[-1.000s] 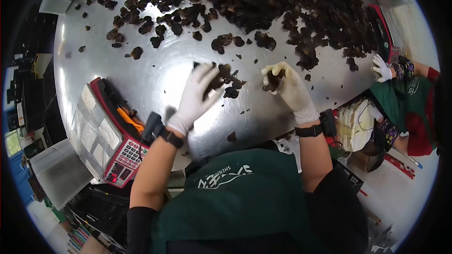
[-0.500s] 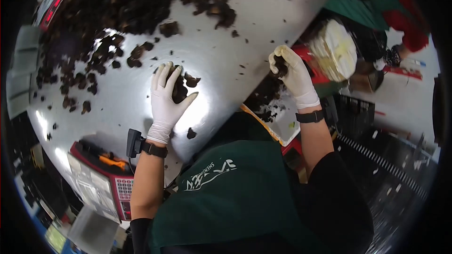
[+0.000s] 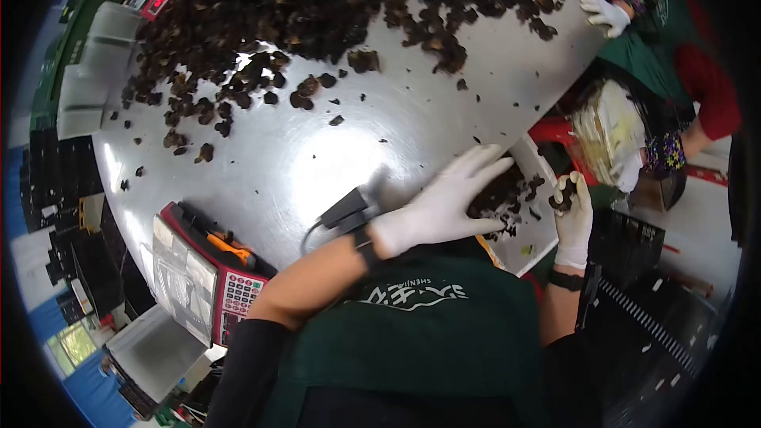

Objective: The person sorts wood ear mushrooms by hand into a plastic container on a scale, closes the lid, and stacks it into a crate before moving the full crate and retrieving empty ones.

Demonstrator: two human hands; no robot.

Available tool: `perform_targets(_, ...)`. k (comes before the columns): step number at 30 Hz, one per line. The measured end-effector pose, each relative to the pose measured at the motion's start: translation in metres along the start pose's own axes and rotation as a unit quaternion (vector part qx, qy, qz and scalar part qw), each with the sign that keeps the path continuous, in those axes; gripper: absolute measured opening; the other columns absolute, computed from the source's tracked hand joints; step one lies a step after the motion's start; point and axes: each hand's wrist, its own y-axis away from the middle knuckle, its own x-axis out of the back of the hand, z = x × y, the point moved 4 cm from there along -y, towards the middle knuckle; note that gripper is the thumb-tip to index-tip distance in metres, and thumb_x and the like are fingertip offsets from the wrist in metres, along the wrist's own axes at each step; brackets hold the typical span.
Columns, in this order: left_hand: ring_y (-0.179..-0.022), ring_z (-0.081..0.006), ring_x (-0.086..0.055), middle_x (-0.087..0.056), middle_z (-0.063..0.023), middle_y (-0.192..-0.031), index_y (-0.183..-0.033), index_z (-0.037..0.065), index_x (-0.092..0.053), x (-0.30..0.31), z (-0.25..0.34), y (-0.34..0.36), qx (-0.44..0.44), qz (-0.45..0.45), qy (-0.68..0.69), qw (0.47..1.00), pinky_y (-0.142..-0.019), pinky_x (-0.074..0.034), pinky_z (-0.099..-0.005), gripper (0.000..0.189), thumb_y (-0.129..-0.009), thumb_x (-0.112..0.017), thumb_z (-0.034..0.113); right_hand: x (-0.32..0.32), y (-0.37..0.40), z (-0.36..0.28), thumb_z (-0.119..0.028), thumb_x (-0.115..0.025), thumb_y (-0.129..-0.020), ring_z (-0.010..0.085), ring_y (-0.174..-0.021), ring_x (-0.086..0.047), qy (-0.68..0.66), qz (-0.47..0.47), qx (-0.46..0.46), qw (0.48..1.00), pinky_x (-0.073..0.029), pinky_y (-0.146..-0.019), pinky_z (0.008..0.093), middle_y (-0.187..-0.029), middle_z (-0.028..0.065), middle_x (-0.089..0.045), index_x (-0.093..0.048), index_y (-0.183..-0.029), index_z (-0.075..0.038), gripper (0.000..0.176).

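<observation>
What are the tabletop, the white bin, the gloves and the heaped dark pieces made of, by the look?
Tabletop: metal, likely stainless steel; grey sheen with a bright glare spot.
White bin: probably plastic; smooth, plain white walls.
Gloves: thin and rubbery, maybe latex or nitrile; they cling to the fingers.
Dark pieces: seemingly dried fungus; brown-black, irregular, curled.

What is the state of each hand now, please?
Left hand: open, fingers spread.
Right hand: closed, holding a dark mushroom-like piece.
</observation>
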Motion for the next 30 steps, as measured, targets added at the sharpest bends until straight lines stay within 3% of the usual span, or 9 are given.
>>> perform_targets(4, -0.145, -0.0421, -0.027, -0.030, -0.0248, -0.155, -0.150, 0.005, -0.036, 0.071, -0.009, 0.110, 0.133, -0.025, -0.229, 0.964, -0.117, -0.025, -0.0530, 0.090, -0.076, -0.079, 0.037, -0.027, -0.020, 0.010, -0.026, -0.052, -0.103, 0.0100, -0.066, -0.045, -0.030, -0.001, -0.028, 0.999, -0.034, -0.056, 0.0220, -0.084, 0.0011, -0.052, -0.056, -0.104, -0.011, 0.015)
perform_targets(8, -0.145, -0.0434, -0.027, -0.030, -0.0251, -0.155, -0.150, 0.007, -0.035, 0.044, -0.042, 0.174, 0.215, -0.018, -0.352, 0.911, -0.116, -0.023, -0.0588, 0.084, -0.083, -0.072, 0.041, -0.082, -0.048, 0.014, -0.018, -0.054, -0.101, 0.0092, -0.069, -0.047, -0.001, -0.108, -0.030, 0.994, -0.036, -0.058, 0.0211, -0.080, 0.0024, -0.051, -0.056, -0.098, -0.005, 0.013)
perform_targets(12, -0.145, -0.0442, -0.025, -0.029, -0.0269, -0.155, -0.150, 0.006, -0.035, 0.014, -0.048, 0.082, 0.145, 0.099, -0.228, 0.958, -0.117, -0.022, -0.0568, 0.075, -0.088, -0.066, 0.036, -0.171, -0.068, 0.012, -0.014, -0.054, -0.099, 0.0061, -0.055, -0.039, 0.078, -0.176, -0.027, 0.981, -0.028, -0.050, 0.0219, -0.067, -0.0007, -0.046, -0.056, -0.088, -0.004, 0.015)
perform_targets(16, -0.137, -0.0424, -0.037, -0.042, -0.0236, -0.145, -0.139, 0.003, -0.046, 0.000, -0.022, 0.034, 0.006, 0.085, -0.170, 0.982, -0.115, -0.029, -0.0512, 0.063, -0.088, -0.066, 0.034, -0.269, -0.081, 0.009, -0.010, -0.059, -0.094, 0.0042, -0.056, -0.044, 0.212, -0.254, -0.017, 0.943, -0.031, -0.050, 0.0204, -0.067, -0.0014, -0.052, -0.057, -0.086, -0.005, 0.010)
perform_targets(21, -0.130, -0.0429, -0.045, -0.051, -0.0232, -0.135, -0.126, 0.001, -0.057, 0.064, -0.047, 0.089, 0.167, 0.223, -0.157, 0.948, -0.110, -0.037, -0.0500, 0.047, -0.080, -0.066, 0.008, -0.370, -0.099, 0.009, -0.002, -0.062, -0.087, 0.0059, -0.061, -0.053, 0.340, -0.339, 0.103, 0.871, -0.043, -0.060, 0.0193, -0.072, 0.0000, -0.061, -0.064, -0.099, -0.004, 0.012)
perform_targets(24, -0.129, -0.0419, -0.046, -0.052, -0.0221, -0.134, -0.127, 0.002, -0.057, 0.102, -0.045, 0.136, 0.227, 0.307, -0.202, 0.902, -0.109, -0.039, -0.0487, 0.047, -0.082, -0.065, 0.008, -0.411, -0.142, 0.039, -0.007, -0.064, -0.083, 0.0153, -0.083, -0.063, 0.395, -0.373, 0.243, 0.803, -0.052, -0.077, 0.0287, -0.092, 0.0062, -0.068, -0.066, -0.112, -0.007, 0.029)
perform_targets(27, -0.131, -0.0415, -0.045, -0.051, -0.0220, -0.136, -0.128, 0.003, -0.057, 0.113, -0.042, 0.176, 0.297, 0.345, -0.211, 0.865, -0.109, -0.037, -0.0492, 0.047, -0.082, -0.065, 0.008, -0.464, -0.165, 0.060, -0.018, -0.068, -0.079, 0.0265, -0.114, -0.058, 0.506, -0.318, 0.458, 0.658, -0.049, -0.095, 0.0420, -0.121, 0.0122, -0.063, -0.064, -0.123, -0.013, 0.044)
perform_targets(28, -0.131, -0.0416, -0.044, -0.051, -0.0221, -0.137, -0.128, 0.003, -0.057, 0.113, -0.042, 0.186, 0.316, 0.355, -0.215, 0.853, -0.109, -0.037, -0.0493, 0.047, -0.082, -0.065, 0.007, -0.478, -0.178, 0.077, -0.031, -0.071, -0.076, 0.0337, -0.126, -0.047, 0.545, -0.286, 0.459, 0.641, -0.045, -0.101, 0.0511, -0.136, 0.0129, -0.054, -0.060, -0.132, -0.020, 0.058)
perform_targets(30, -0.132, -0.0419, -0.044, -0.050, -0.0220, -0.137, -0.127, 0.003, -0.058, 0.104, -0.047, 0.203, 0.347, 0.366, -0.235, 0.831, -0.110, -0.037, -0.0495, 0.046, -0.082, -0.065, 0.007, -0.499, -0.185, 0.109, -0.042, -0.074, -0.070, 0.0354, -0.124, -0.049, 0.606, -0.270, 0.449, 0.599, -0.046, -0.100, 0.0505, -0.133, 0.0112, -0.055, -0.059, -0.134, -0.028, 0.066)
